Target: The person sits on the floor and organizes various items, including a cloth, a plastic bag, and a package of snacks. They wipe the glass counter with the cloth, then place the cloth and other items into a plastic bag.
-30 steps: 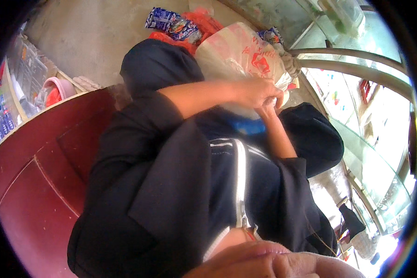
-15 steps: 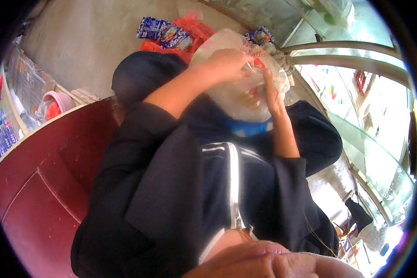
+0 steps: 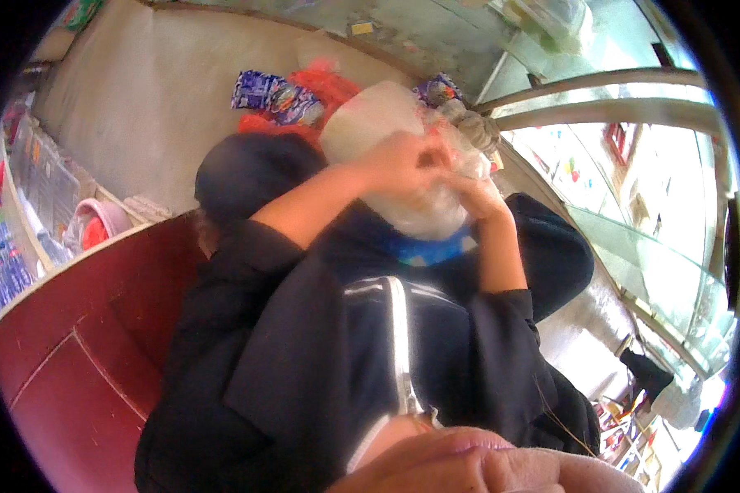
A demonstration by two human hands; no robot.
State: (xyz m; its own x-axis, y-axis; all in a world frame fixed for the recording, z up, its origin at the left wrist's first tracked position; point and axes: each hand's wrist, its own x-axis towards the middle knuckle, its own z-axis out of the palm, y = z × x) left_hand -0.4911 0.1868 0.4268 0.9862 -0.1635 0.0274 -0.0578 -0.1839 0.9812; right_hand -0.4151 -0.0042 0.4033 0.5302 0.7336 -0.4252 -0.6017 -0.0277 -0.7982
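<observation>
A whitish translucent plastic bag [image 3: 370, 115] with red print stands between my knees. Its top is gathered where my two hands meet. Curled at the gathered plastic is my left hand [image 3: 403, 164], closed and somewhat smeared by motion. My right hand [image 3: 478, 197] is closed on the same bag from the other side, its fingers meeting those of the left. What lies inside the bag is hidden. Under its near side shows a blue item [image 3: 427, 249], too covered to make out.
Beyond the bag lie red plastic bags [image 3: 325, 86] and shiny purple-blue packets [image 3: 275, 97] on the floor. Glass display cases [image 3: 633, 238] line the right side. At left are a dark red panel [image 3: 99, 329] and a pink basin [image 3: 111, 215].
Both hands have come closer together over the bag's top and sit lower in the picture. The left fingers have shifted toward the right hand. The whole view has tilted slightly.
</observation>
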